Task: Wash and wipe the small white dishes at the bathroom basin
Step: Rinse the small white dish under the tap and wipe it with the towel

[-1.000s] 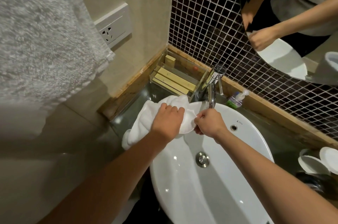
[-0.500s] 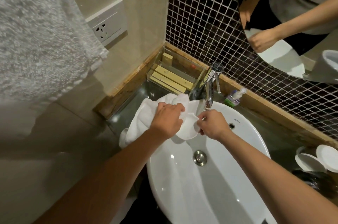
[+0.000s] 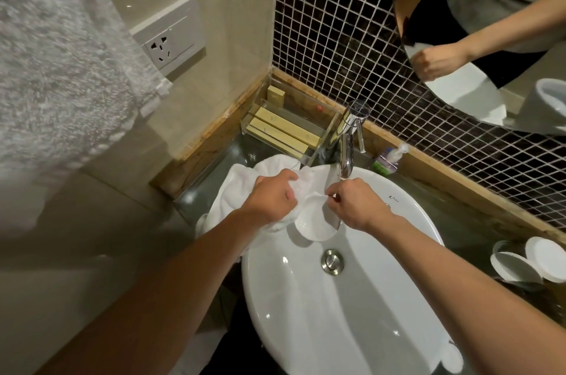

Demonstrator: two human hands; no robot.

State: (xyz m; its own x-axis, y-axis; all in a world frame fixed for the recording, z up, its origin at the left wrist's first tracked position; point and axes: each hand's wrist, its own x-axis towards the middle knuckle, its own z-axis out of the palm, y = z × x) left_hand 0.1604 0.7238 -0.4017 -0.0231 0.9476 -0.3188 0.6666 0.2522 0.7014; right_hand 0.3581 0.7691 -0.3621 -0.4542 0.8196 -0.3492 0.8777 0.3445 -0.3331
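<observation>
Wiping step: small white dish (image 3: 317,221) pinched at rim by right hand (image 3: 356,206), below faucet (image 3: 347,148); left hand (image 3: 272,198) closed on white cloth (image 3: 239,187) against dish. Next likely: turn dish, dry remaining face, add to stack of dishes (image 3: 520,261) right of right hand

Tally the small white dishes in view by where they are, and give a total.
Held over the basin, in the hands with the cloth: 1
Stacked on the counter at right: 2 visible; whether more lie beneath cannot be told
Total: 3
</observation>
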